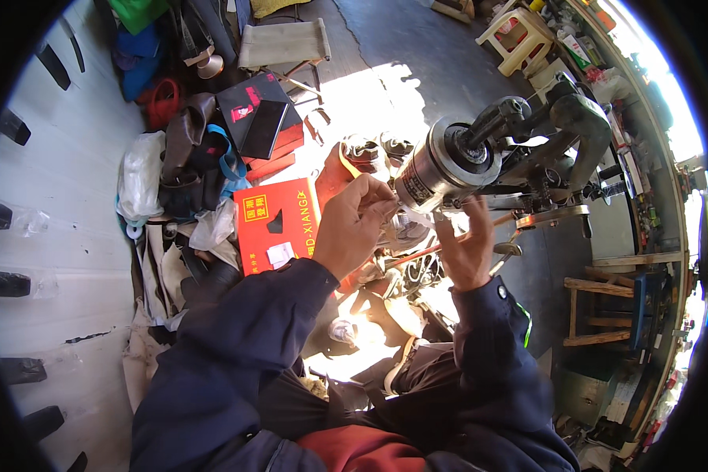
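Observation:
A black machine arm [574,134] carries a silver metal cylinder [425,177]. Below the cylinder, a thin pale strip [417,216] spans the space between my hands. My left hand [354,224] is pinched on the strip's left end, close against the cylinder's lower left. My right hand [466,242] is at the lower right of the cylinder with curled fingers, its thumb by the strip's right end; whether it grips the strip is unclear. Behind my left hand lies a red printed box [267,212].
Leather pieces and bags [177,173] pile at left beside a white wall [63,165]. A folding stool [279,43], dark boxes [240,102], a cream plastic stool [515,39] and a wooden stool [606,291] stand around. Shoes and tools [401,315] clutter the sunlit floor below.

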Demonstrator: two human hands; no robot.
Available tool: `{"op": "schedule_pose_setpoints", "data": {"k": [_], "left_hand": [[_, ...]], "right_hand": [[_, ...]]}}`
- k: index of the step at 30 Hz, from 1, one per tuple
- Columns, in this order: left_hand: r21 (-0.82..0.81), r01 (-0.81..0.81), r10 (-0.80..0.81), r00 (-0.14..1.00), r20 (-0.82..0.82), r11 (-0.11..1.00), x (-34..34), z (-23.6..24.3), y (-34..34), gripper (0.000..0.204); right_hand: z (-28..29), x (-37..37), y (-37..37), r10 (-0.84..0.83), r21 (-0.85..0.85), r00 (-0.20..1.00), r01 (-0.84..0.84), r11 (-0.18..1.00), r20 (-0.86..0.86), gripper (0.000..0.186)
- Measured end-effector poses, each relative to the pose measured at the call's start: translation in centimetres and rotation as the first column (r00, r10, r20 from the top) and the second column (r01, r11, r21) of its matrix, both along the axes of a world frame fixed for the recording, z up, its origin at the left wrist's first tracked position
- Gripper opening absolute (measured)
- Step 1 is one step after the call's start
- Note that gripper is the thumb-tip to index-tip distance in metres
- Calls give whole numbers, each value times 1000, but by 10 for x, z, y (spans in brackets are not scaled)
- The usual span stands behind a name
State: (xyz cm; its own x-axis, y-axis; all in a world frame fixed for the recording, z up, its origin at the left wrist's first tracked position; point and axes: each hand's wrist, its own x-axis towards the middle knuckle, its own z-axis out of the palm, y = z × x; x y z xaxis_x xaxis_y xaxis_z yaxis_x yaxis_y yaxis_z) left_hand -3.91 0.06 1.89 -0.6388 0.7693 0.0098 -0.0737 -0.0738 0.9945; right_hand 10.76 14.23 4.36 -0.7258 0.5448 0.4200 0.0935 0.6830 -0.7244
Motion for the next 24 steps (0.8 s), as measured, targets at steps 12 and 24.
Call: {"op": "schedule_pose_setpoints", "data": {"k": [12,24], "left_hand": [[36,-30,30,1000,-4,999,6,-2,6,6],[1,-22,21,981,-191,1000,6,-3,2,8]], "right_hand": [[-35,17,125,-342,-293,910,270,917,-233,40],[-12,-5,112,-162,730,979,202,653,-126,13]]}}
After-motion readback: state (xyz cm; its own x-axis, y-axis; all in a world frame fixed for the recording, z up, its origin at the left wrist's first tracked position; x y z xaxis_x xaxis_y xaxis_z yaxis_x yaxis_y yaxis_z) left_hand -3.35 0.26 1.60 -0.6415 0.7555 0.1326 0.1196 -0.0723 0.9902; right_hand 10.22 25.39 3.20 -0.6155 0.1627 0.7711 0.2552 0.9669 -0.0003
